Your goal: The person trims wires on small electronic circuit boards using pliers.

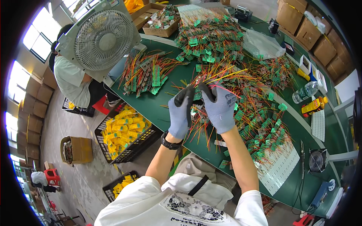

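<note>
Both hands wear grey-blue gloves with dark fingertips and are held close together over the green bench. My left hand is closed, fingers pinched; what lies between its fingertips is hidden. My right hand is closed too, with yellow and pink wires sticking out around its fingers. Whatever the wires join to is covered by the gloves. Beneath and beyond the hands spreads a heap of small green circuit boards with red and yellow wires. A separate bundle of wired boards lies to the left.
A large fan stands at the bench's left edge, near a seated person. Black crates of yellow parts sit on the floor. Rightward are a water bottle, a yellow bottle, a soldering iron and a perforated white board.
</note>
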{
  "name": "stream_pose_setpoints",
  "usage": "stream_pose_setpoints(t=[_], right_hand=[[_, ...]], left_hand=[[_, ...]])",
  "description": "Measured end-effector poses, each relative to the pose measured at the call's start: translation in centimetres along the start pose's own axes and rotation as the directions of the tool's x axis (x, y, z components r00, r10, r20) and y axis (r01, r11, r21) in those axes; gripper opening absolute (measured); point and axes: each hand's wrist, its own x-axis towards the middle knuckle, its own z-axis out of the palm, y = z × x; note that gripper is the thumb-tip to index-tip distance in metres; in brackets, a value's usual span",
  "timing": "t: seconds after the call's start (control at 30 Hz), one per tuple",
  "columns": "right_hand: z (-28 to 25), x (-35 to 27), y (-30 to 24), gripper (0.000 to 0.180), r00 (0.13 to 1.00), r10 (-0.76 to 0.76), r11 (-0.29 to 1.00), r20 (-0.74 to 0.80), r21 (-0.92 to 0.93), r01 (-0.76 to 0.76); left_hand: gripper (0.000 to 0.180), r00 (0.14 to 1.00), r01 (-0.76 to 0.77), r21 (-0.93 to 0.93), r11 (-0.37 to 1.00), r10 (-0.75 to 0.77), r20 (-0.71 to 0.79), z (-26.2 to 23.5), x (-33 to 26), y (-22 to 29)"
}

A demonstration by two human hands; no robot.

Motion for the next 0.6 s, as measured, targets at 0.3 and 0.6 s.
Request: stream_pose_setpoints(t=[0.3, 0.6], right_hand=[[-1.2, 0.8, 0.5, 0.036, 0.983, 0.118, 0.849, 0.137, -0.528, -0.028], [-4.4, 2.6, 0.5, 0.042, 0.957, 0.288, 0.883, -0.038, -0.376, -0.281]], left_hand=[[0.027, 0.909, -0.414, 0.694, 0.589, 0.305, 0.284, 2.5, 1.5, 1.1], [0.052, 0.861, -0.32, 0.935, 0.15, 0.459, 0.221, -7.6, 7.3, 2.7]])
